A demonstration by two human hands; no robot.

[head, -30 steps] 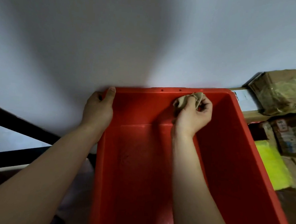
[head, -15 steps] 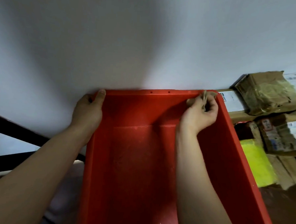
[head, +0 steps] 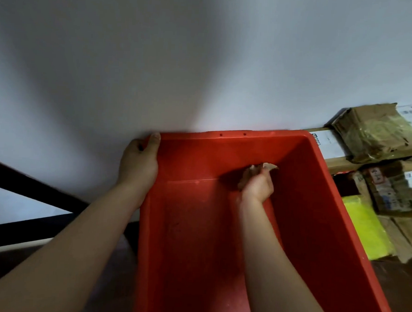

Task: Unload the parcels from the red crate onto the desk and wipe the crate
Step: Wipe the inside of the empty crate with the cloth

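The red crate (head: pixel 316 209) fills the lower middle of the head view, its far end against a white wall, with no parcels inside. My left hand (head: pixel 139 163) grips the crate's far left corner, thumb over the rim. My right hand (head: pixel 258 186) is inside the crate, holding a crumpled beige cloth (head: pixel 253 171) against the far inner wall just above the floor. Brown paper parcels (head: pixel 378 134) and a yellow parcel (head: pixel 363 228) lie on the desk to the crate's right.
A white box (head: pixel 329 143) sits on the desk right beside the crate's far right corner. More taped brown parcels (head: pixel 396 189) are stacked at the right edge. A dark rail (head: pixel 31 185) runs along the wall at the left.
My right hand has moved with the cloth from the crate's far top rim down the inner wall toward the floor. My left hand keeps its grip on the corner.
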